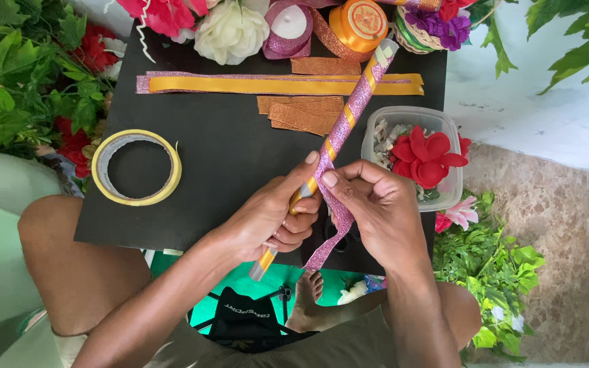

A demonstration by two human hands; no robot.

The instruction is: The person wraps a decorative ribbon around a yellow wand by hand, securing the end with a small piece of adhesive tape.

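Wrapping glittery pink ribbon (339, 136) around a yellow stick (322, 167), you have covered the upper part; the lower end is still bare. Your left hand (274, 215) grips the stick over the black board (219, 157), and your right hand (373, 204) pinches the ribbon.

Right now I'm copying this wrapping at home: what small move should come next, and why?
Probably turn the stick a little with the left hand while the right hand pulls the pink glitter ribbon snug. The spiral ends at the hands, orange gaps show between turns, and a loose tail hangs below.
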